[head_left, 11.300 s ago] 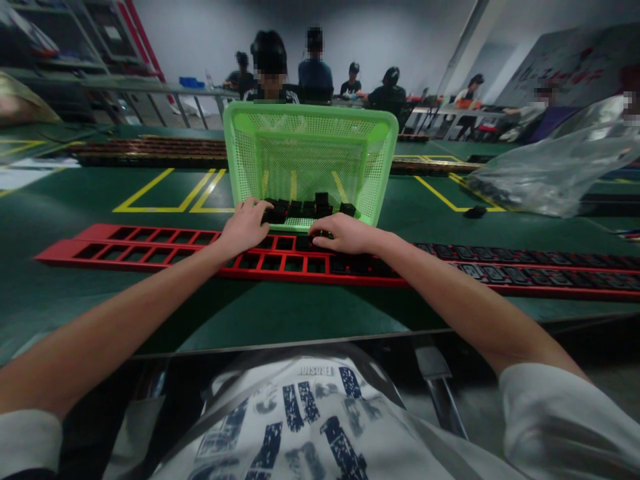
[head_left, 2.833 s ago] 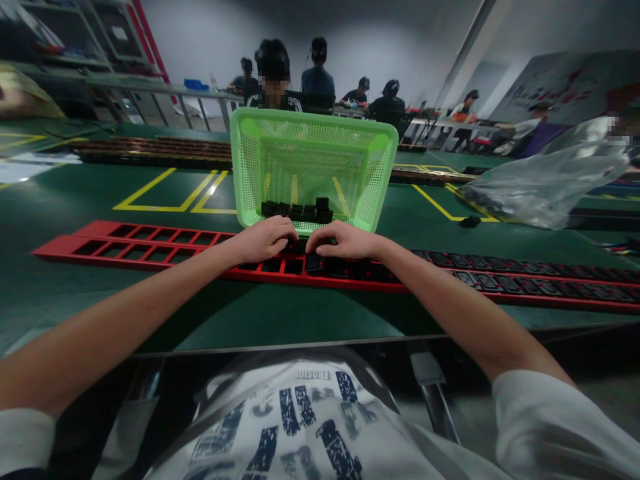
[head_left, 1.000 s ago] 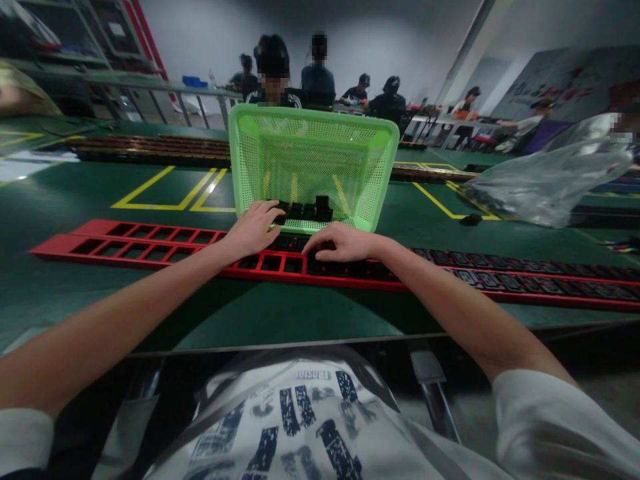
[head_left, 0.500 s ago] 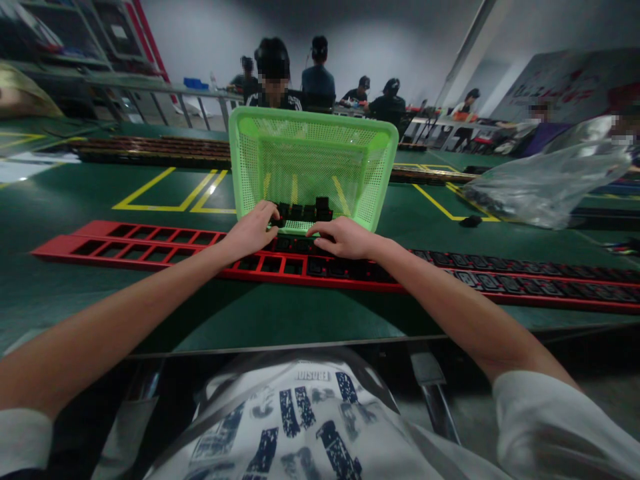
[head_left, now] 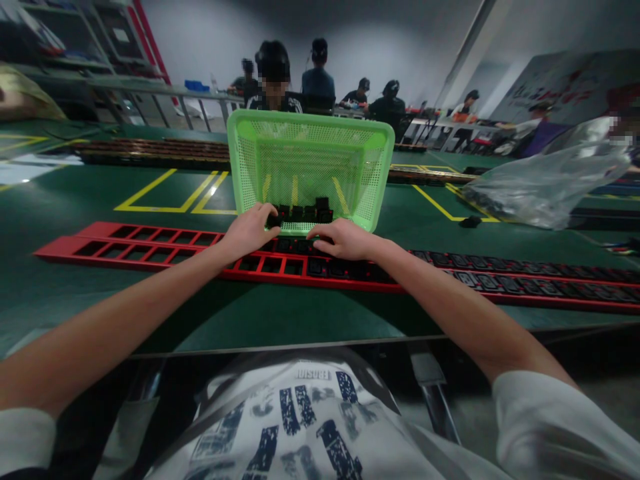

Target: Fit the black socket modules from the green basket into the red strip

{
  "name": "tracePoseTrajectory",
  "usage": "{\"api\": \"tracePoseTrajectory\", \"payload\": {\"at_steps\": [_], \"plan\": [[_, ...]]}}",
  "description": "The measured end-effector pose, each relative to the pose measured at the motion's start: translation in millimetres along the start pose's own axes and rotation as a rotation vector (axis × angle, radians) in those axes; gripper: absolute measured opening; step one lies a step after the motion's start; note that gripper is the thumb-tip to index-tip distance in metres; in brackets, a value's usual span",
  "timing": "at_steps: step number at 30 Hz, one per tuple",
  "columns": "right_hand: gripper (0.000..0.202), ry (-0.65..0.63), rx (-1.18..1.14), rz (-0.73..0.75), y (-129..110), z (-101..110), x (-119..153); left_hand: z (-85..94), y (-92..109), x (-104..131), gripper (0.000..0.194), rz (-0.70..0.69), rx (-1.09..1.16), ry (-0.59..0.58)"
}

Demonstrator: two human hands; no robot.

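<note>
A green mesh basket [head_left: 310, 120] is tipped toward me, with small black square parts [head_left: 323, 207] along its lower side. My left hand [head_left: 250, 227] reaches to the basket's front left corner, thumb and fingers closed around one black part [head_left: 273, 219]. Over the back row of a long red tray [head_left: 65, 247], my right hand [head_left: 343, 238] has bent fingers, thumb and forefinger close together at the slots. Whatever lies between them is hidden. Black parts [head_left: 337, 268] fill the tray's slots on the right, while the left slots are bare.
Behind the basket lie long stacked strips [head_left: 160, 150]. A clear plastic bag [head_left: 545, 180] rests at the right, near a small black item [head_left: 470, 221]. Yellow tape lines [head_left: 150, 208] mark the green table [head_left: 225, 313]. Several people sit farther back.
The basket has shifted very slightly to the left and down at its top rim. Both hands stay in nearly the same places.
</note>
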State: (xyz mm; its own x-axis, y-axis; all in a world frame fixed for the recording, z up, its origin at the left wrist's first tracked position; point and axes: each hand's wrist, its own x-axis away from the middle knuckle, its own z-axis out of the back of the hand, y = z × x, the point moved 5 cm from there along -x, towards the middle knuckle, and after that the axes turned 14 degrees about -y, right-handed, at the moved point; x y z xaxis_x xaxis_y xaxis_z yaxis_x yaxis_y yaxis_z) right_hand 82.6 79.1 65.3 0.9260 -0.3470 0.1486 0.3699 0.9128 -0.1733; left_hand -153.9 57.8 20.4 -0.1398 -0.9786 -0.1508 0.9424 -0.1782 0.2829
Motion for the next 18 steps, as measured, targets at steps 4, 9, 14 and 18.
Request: {"api": "tracePoseTrajectory", "payload": {"at_steps": [4,9,14,18], "plan": [[0.03,-0.007,-0.024,0.007,1,-1,0,2.5,-2,1,0.03,0.059,-0.037,-0.011],[0.03,-0.018,-0.021,0.006,2,-1,-2,7.8,-2,3,0.022,0.074,-0.053,0.04],[0.029,-0.035,0.006,0.013,-1,0,-2,12.8,10,6,0.016,0.157,-0.117,-0.018],[0.026,-0.028,-0.004,0.018,-1,0,-1,14.9,14,7,0.026,0.212,-0.143,-0.045]]}}
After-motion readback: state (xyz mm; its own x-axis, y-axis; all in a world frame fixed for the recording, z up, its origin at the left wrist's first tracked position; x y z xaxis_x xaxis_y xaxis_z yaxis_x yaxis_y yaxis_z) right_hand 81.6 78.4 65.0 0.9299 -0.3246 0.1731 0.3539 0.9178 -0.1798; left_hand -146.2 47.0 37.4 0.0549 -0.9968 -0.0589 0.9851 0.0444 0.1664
